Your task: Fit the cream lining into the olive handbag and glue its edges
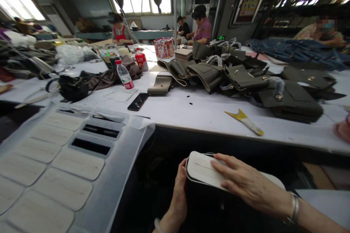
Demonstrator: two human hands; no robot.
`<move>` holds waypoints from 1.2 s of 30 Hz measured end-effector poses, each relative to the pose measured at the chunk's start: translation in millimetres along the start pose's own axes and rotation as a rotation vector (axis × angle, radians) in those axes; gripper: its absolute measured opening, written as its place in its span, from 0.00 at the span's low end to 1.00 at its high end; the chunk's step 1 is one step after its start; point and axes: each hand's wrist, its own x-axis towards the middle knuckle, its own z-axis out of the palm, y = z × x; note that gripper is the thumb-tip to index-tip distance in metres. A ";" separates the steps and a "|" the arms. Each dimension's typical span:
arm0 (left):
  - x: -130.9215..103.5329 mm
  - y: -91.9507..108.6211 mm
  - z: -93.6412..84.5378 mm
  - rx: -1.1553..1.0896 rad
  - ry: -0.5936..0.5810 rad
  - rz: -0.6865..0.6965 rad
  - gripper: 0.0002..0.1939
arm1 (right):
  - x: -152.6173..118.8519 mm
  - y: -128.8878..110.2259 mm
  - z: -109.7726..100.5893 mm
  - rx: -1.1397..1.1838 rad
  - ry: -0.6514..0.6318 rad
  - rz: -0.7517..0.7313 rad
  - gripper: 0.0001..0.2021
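Note:
A white rounded panel [201, 169] with a dark edge lies on a dark bag piece in my lap, below the table edge. My left hand [179, 193] grips its left end, thumb along the rim. My right hand [243, 182] lies flat on top of the panel, fingers spread and pressing it down; a metal bracelet sits on that wrist. At my left, a grey sheet [62, 167] holds several more pale rounded panels, with two slots showing dark gaps.
The long white table [197, 113] carries a pile of olive-grey bags [246, 80], a yellow-handled scraper [244, 121], a black phone [138, 101], a water bottle [124, 75] and a black bag [72, 87]. Other people sit working at the far side.

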 end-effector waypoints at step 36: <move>4.9 22.2 8.8 0.055 -0.121 -0.091 0.21 | 12.5 -6.1 25.9 0.213 0.042 0.102 0.13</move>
